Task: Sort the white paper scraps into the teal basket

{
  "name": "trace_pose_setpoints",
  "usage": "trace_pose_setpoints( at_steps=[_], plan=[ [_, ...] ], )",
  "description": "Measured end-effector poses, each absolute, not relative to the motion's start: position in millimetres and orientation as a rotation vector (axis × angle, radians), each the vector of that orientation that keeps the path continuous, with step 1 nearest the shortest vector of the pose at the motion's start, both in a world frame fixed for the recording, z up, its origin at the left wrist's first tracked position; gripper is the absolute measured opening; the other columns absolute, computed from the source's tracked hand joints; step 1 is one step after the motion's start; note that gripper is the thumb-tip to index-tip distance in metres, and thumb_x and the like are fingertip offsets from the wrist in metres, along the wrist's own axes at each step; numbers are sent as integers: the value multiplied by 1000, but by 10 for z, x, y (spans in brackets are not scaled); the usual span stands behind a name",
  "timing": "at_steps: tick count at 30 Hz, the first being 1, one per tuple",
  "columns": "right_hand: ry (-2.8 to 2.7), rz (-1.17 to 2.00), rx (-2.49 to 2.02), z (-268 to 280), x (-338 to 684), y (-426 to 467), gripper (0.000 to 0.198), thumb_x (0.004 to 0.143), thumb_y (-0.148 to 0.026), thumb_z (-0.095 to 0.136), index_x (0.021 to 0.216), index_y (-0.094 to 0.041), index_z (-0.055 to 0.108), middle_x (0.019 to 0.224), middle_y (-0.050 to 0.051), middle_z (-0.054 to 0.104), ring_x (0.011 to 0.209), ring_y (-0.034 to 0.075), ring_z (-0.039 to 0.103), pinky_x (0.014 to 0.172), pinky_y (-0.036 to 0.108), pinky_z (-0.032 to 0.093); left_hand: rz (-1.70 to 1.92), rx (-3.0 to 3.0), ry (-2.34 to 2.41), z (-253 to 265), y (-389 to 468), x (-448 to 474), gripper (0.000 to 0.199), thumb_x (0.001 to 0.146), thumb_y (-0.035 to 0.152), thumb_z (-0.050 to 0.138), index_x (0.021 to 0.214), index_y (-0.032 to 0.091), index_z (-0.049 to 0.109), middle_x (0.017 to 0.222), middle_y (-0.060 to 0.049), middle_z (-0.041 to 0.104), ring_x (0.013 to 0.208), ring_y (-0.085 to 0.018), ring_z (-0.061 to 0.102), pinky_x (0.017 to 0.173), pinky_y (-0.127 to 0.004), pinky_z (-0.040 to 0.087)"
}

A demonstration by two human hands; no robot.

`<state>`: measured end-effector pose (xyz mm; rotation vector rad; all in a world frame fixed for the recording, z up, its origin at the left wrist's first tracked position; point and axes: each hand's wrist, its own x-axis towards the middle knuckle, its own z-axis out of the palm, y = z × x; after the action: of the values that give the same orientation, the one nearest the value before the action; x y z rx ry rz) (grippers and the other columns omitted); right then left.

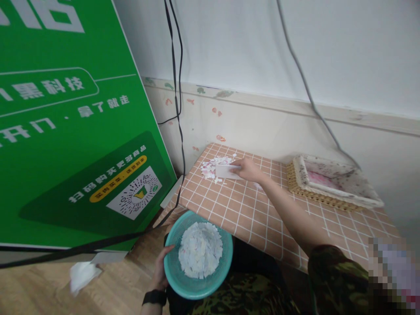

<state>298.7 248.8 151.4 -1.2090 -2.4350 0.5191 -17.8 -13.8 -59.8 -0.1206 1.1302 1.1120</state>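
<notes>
A round teal mesh colander [197, 288], mouth upward, holds a heaped mound of small white paper scraps [201, 249]. Beyond the colander lie scattered white and pinkish paper bits [208, 169], a stiff white rectangular card [228, 171] at their right side.

Plastic bowl [227, 258] showing soft sheen, paper scraps [201, 249] looking matt, white card [225, 171] appearing smooth, cloth-like cover [236, 205] (evenly matt) dressing the surface [275, 218], wicker basket [323, 200] looking coarse

Soft, even light; wall [229, 48] faintly shadowed; lower-right corner pixelated, its contents hard to tell.
</notes>
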Motion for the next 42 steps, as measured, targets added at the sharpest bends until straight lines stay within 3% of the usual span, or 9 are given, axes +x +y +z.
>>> trace_pose_setpoints(
  at_steps=[7, 20, 29, 36, 42],
  plan=[
    [-2447, 533, -1237, 1553, 2980, 2421, 22, 79, -23, 56, 92, -17, 73, 86, 6, 71, 77, 19, 61, 68, 28, 41, 1113, -136, 1133, -530, -130, -164, 18, 72, 20, 61, 81, 8, 71, 73, -13, 76, 74, -31, 72, 70, -45, 57],
    [-2451, 586, -1188, 1540, 2990, 2406, 20, 79, -24, 56, 88, -16, 72, 79, 4, 70, 69, 17, 59, 62, 27, 39, 1122, -138, 1132, -595, -130, -184, 16, 71, 19, 62, 79, 9, 72, 73, -12, 76, 67, -28, 71, 68, -42, 57],
    [-2465, 600, -1131, 1579, 2963, 2369, 20, 80, -22, 55, 90, -18, 72, 85, 4, 71, 75, 17, 61, 69, 27, 42, 1119, -140, 1151, -536, -116, -166, 17, 71, 19, 62, 80, 8, 73, 69, -13, 76, 63, -27, 71, 65, -40, 57],
    [-2470, 487, -1243, 1624, 3010, 2407, 20, 79, -23, 56, 88, -16, 72, 79, 5, 70, 71, 18, 60, 63, 27, 40, 1140, -140, 1106, -498, -115, -153, 20, 72, 18, 60, 85, 9, 73, 80, -14, 77, 77, -29, 72, 75, -41, 56],
    [-2463, 498, -1260, 1572, 2890, 2434, 22, 82, -23, 52, 91, -17, 71, 82, 5, 70, 73, 17, 59, 65, 27, 39, 1101, -143, 1140, -485, -116, -147, 18, 71, 19, 62, 80, 9, 72, 75, -13, 77, 75, -32, 72, 73, -45, 57]
  ],
)
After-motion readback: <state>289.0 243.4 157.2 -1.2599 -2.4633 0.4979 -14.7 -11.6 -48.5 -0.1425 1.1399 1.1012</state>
